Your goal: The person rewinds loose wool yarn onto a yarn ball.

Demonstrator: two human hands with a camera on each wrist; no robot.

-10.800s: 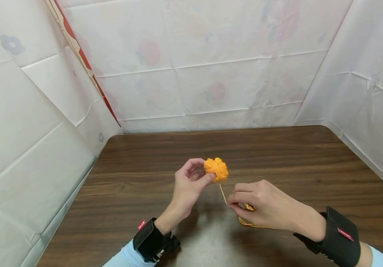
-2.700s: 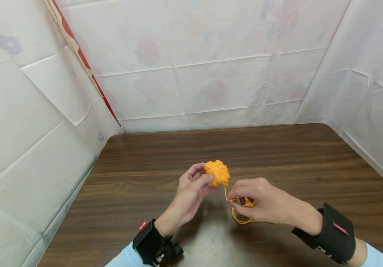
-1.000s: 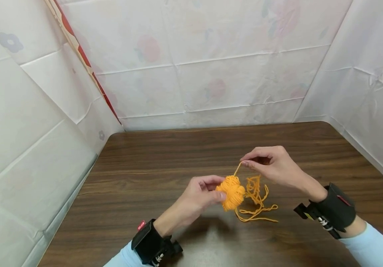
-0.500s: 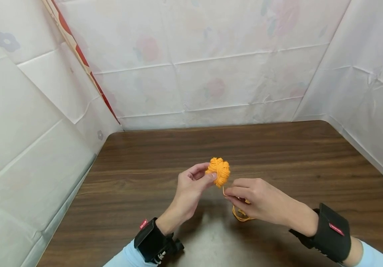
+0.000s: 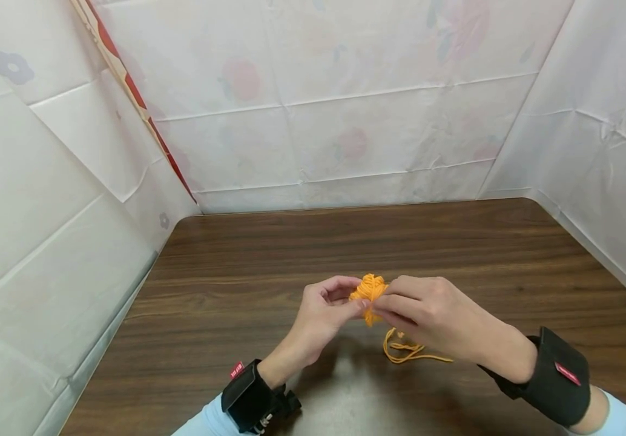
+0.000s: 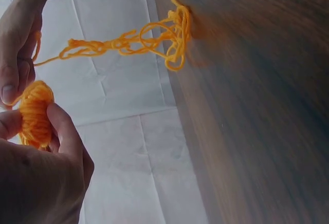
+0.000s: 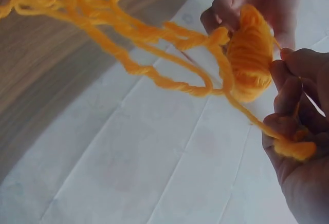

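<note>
My left hand (image 5: 352, 297) pinches a small orange yarn ball (image 5: 369, 289) between thumb and fingers, a little above the dark wooden table (image 5: 269, 254). My right hand (image 5: 385, 306) is right up against the ball and pinches the yarn strand (image 7: 247, 113) that runs off it. The rest of the yarn hangs down to a loose tangle (image 5: 407, 351) on the table below the right hand. In the left wrist view the ball (image 6: 35, 113) sits behind my thumb, and the tangle (image 6: 167, 36) trails to the table. The right wrist view shows the ball (image 7: 250, 54) close up.
White patterned sheets (image 5: 345, 109) wall the table in at the back, left and right. A red-edged strip (image 5: 138, 103) runs down the left corner. Black wrist straps (image 5: 558, 375) sit on both forearms.
My right hand has risen from below the ball to touch it, carrying the strand along. The ball and left hand have shifted slightly down and right.
</note>
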